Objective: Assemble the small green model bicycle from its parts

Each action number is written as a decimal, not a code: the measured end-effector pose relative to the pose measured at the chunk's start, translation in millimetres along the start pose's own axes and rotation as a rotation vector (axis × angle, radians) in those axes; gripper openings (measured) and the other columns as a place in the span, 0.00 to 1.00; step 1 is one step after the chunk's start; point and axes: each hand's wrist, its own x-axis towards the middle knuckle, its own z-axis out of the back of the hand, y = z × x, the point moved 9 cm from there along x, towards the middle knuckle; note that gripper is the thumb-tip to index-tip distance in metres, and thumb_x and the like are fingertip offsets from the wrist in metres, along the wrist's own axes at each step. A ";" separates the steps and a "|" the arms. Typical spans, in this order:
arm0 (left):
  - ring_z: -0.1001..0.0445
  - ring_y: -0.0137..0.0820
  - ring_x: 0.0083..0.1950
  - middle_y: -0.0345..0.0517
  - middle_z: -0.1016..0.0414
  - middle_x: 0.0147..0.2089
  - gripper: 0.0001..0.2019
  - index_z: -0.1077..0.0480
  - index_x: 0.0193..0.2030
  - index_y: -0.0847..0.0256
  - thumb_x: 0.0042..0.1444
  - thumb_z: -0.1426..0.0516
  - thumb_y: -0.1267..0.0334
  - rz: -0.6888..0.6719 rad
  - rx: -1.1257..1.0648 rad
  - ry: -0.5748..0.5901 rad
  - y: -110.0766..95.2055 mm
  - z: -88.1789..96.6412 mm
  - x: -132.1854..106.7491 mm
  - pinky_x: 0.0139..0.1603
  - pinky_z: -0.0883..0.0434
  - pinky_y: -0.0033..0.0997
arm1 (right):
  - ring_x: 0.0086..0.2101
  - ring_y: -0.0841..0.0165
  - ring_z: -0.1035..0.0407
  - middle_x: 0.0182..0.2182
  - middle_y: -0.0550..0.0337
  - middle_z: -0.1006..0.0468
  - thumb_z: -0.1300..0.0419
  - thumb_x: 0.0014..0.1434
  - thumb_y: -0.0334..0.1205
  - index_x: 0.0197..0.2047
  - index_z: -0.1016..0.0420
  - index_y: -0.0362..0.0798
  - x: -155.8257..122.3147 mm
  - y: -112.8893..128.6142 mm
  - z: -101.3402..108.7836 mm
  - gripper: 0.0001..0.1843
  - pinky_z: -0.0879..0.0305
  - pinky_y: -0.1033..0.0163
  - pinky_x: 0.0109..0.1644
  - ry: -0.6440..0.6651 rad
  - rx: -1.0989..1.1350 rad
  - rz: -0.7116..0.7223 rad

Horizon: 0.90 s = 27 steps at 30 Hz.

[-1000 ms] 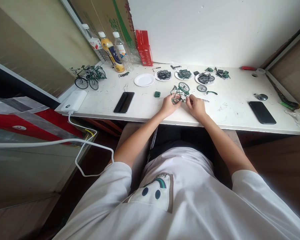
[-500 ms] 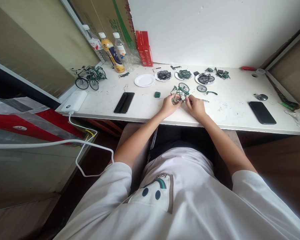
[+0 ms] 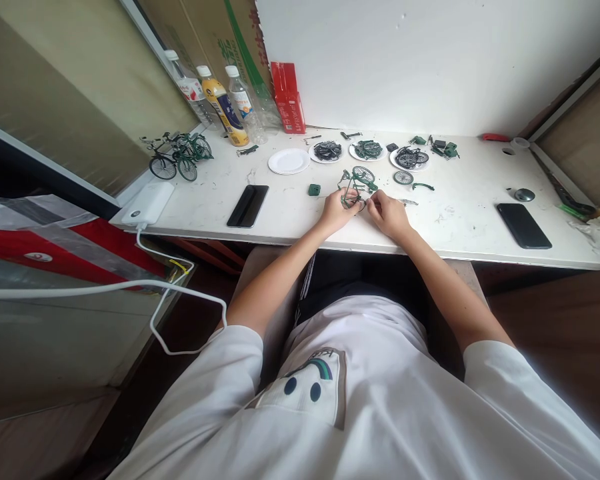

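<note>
Green model bicycle [image 3: 363, 176] near the front edge of the white counter [image 3: 290, 220], about midway along; its spoked wheel lies toward the back edge. Left hand [image 3: 338, 211] gripping the frame, fingers curled around it. Right hand [image 3: 390, 213] just beside the frame's near end, thumb and fingers drawn together; cannot tell whether a small part is pinched there. Right of that hand: a loose wheel [image 3: 403, 177] and a curved green strip [image 3: 423, 187]. Left of the bicycle: a small green block [image 3: 315, 190]. More model bicycles [image 3: 187, 153] stand by the counter's left end.
</note>
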 end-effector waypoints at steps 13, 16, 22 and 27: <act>0.15 0.39 0.57 0.57 0.14 0.54 0.15 0.21 0.51 0.61 0.57 0.30 0.62 -0.011 -0.007 0.009 -2.6 -1.0 -1.6 0.60 0.19 0.38 | 0.33 0.56 0.25 0.35 0.49 0.16 0.52 0.76 0.57 0.45 0.24 0.50 0.5 -0.2 2.7 0.23 0.40 0.57 0.37 -0.043 -0.027 -0.009; 0.16 0.40 0.58 0.57 0.14 0.54 0.15 0.21 0.50 0.61 0.58 0.30 0.62 -0.009 -0.002 0.007 -3.6 -0.7 -1.7 0.60 0.19 0.38 | 0.33 0.56 0.25 0.34 0.49 0.16 0.53 0.76 0.57 0.45 0.24 0.50 0.4 -0.3 3.5 0.23 0.40 0.57 0.37 -0.051 -0.025 -0.010; 0.15 0.39 0.57 0.57 0.14 0.55 0.14 0.21 0.51 0.61 0.59 0.30 0.63 -0.003 -0.002 0.020 -5.0 -1.9 -2.4 0.58 0.19 0.37 | 0.32 0.57 0.26 0.33 0.50 0.17 0.52 0.76 0.56 0.44 0.25 0.50 0.1 -0.8 4.9 0.22 0.42 0.57 0.37 -0.057 -0.030 -0.021; 0.15 0.40 0.56 0.56 0.14 0.55 0.14 0.21 0.51 0.60 0.58 0.29 0.63 0.001 0.002 0.018 -6.7 -1.7 -3.3 0.61 0.19 0.40 | 0.32 0.56 0.27 0.33 0.50 0.17 0.52 0.75 0.56 0.44 0.24 0.50 0.0 -0.9 4.6 0.22 0.41 0.57 0.37 -0.057 -0.024 -0.013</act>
